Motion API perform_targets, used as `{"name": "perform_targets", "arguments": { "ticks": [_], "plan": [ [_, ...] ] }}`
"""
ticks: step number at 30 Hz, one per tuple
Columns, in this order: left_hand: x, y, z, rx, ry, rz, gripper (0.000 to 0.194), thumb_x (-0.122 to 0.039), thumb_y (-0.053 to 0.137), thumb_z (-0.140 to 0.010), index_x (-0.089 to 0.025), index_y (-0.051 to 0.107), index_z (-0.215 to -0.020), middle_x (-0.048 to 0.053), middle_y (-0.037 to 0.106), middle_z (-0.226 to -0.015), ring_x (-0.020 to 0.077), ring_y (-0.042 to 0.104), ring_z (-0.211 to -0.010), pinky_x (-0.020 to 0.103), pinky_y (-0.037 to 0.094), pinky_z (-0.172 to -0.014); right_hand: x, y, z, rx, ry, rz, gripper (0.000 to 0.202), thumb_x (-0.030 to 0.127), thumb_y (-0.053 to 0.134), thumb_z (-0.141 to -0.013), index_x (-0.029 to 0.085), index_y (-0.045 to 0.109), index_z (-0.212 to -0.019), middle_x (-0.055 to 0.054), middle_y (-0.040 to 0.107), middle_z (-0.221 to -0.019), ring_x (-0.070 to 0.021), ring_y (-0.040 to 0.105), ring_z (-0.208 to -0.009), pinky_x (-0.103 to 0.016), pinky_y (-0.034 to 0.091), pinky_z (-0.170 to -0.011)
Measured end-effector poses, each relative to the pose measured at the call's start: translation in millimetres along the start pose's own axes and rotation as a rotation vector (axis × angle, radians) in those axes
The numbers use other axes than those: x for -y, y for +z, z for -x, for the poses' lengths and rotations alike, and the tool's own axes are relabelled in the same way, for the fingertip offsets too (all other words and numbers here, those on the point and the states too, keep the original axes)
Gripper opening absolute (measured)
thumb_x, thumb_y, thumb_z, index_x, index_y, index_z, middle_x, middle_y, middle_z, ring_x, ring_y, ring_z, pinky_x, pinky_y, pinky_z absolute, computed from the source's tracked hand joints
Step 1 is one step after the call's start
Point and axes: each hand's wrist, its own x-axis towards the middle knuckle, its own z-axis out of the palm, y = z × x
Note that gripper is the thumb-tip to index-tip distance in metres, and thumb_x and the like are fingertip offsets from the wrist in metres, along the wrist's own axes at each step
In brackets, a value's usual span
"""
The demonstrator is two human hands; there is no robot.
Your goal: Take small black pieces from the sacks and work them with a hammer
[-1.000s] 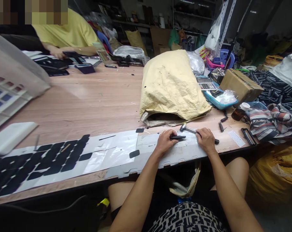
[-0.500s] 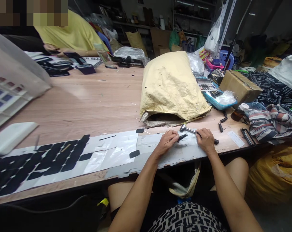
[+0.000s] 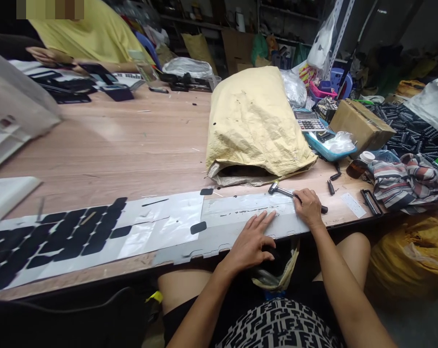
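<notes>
My right hand (image 3: 308, 209) is wrapped round the handle of a small hammer (image 3: 284, 192), which lies across the grey sheet with its metal head pointing left. My left hand (image 3: 253, 240) is open at the sheet's front edge. Its fingers are spread on the surface and its thumb hangs past the edge. Under both hands is the grey sheet (image 3: 215, 232), flat on the table and marked with dark scuffs. Below the left hand, a bag (image 3: 292, 265) hangs open between my knees; a dark shape by the thumb is too unclear to name.
Beyond the sheet lies a big yellow sack (image 3: 248, 116). Black pads (image 3: 95, 229) sit in rows on white sheeting at left. Small black pieces (image 3: 330, 187), a bottle (image 3: 358, 165) and striped cloth (image 3: 407, 179) are at right. A person in yellow (image 3: 84, 34) sits across the table.
The left hand let go of a small black pointed piece and moved down to the sheet's front edge, fingers opening. The right hand stays on the hammer. The view shifted slightly.
</notes>
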Motion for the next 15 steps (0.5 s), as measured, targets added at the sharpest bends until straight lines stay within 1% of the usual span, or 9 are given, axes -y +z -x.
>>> {"name": "perform_targets", "arguments": {
  "ticks": [2,4,6,7,9,10,12,14,15],
  "plan": [
    [-3,6.6,5,-0.044,0.018,-0.066,0.029,-0.024,0.089,-0.065,-0.033,0.080,-0.090,-0.004,0.022,-0.168,0.0352,0.019,-0.155,0.061,0.018,-0.125,0,0,0,-0.003,0.000,-0.002,0.021,0.022,0.056,-0.092,0.023,0.073,-0.106,-0.006,0.068,-0.097,-0.0232,0.053,-0.093,-0.034,0.041,-0.086],
    [-6,12.3,11,-0.076,0.045,-0.098,0.040,-0.018,0.088,-0.065,-0.035,0.078,-0.101,-0.003,0.024,-0.168,0.0355,0.021,-0.154,0.061,0.018,-0.125,-1,1,0,-0.006,0.004,-0.002,0.021,0.023,0.056,-0.092,0.024,0.073,-0.106,-0.006,0.068,-0.097,-0.0232,0.053,-0.093,-0.034,0.041,-0.086],
    [-7,14.5,14,-0.097,0.069,-0.066,0.048,-0.021,0.089,-0.065,-0.035,0.077,-0.109,-0.001,0.026,-0.167,0.0372,0.023,-0.153,0.062,0.019,-0.124,-1,2,0,-0.009,0.008,-0.001,0.021,0.023,0.056,-0.092,0.024,0.072,-0.106,-0.006,0.068,-0.097,-0.0231,0.053,-0.093,-0.034,0.041,-0.086],
    [-7,13.3,13,-0.112,0.079,-0.019,0.046,-0.026,0.089,-0.065,-0.035,0.077,-0.108,0.001,0.030,-0.165,0.0374,0.026,-0.152,0.061,0.021,-0.124,-1,3,1,-0.011,0.008,-0.001,0.021,0.023,0.056,-0.093,0.024,0.072,-0.106,-0.006,0.068,-0.097,-0.0230,0.053,-0.093,-0.034,0.040,-0.086],
    [0,5.1,6,-0.182,0.055,0.119,0.034,-0.035,0.085,-0.072,-0.032,0.077,-0.105,0.004,0.046,-0.156,0.0341,0.040,-0.144,0.055,0.032,-0.120,-1,3,1,-0.015,0.004,-0.001,0.021,0.023,0.056,-0.092,0.024,0.072,-0.106,-0.005,0.068,-0.097,-0.0228,0.053,-0.093,-0.033,0.040,-0.086],
    [6,-2.3,0,-0.245,0.003,0.187,0.028,-0.037,0.080,-0.077,-0.030,0.077,-0.104,0.006,0.057,-0.147,0.0312,0.049,-0.137,0.051,0.039,-0.116,-1,3,1,-0.016,0.002,-0.003,0.021,0.023,0.056,-0.092,0.023,0.072,-0.106,-0.005,0.068,-0.097,-0.0228,0.053,-0.093,-0.033,0.040,-0.086],
    [24,-22.3,-19,-0.409,-0.206,0.265,0.025,-0.035,0.067,-0.087,-0.025,0.075,-0.108,0.008,0.071,-0.124,0.0261,0.064,-0.116,0.043,0.052,-0.101,-1,3,0,-0.017,-0.001,-0.009,0.021,0.023,0.056,-0.092,0.023,0.072,-0.105,-0.006,0.068,-0.096,-0.0227,0.053,-0.092,-0.033,0.040,-0.085],
    [49,-46.2,-42,-0.572,-0.509,0.221,0.031,-0.034,0.056,-0.092,-0.019,0.072,-0.114,0.010,0.074,-0.109,0.0256,0.068,-0.099,0.041,0.056,-0.089,-1,3,0,-0.014,0.002,-0.012,0.020,0.023,0.056,-0.092,0.023,0.072,-0.105,-0.006,0.067,-0.096,-0.0226,0.053,-0.092,-0.033,0.040,-0.085],
    [62,-57.9,-54,-0.630,-0.655,0.163,0.033,-0.034,0.053,-0.093,-0.017,0.071,-0.115,0.012,0.075,-0.105,0.0276,0.068,-0.098,0.043,0.055,-0.088,-1,3,0,-0.011,0.005,-0.011,0.020,0.023,0.056,-0.092,0.023,0.072,-0.104,-0.006,0.067,-0.096,-0.0226,0.052,-0.092,-0.033,0.040,-0.084]
  ]
}}
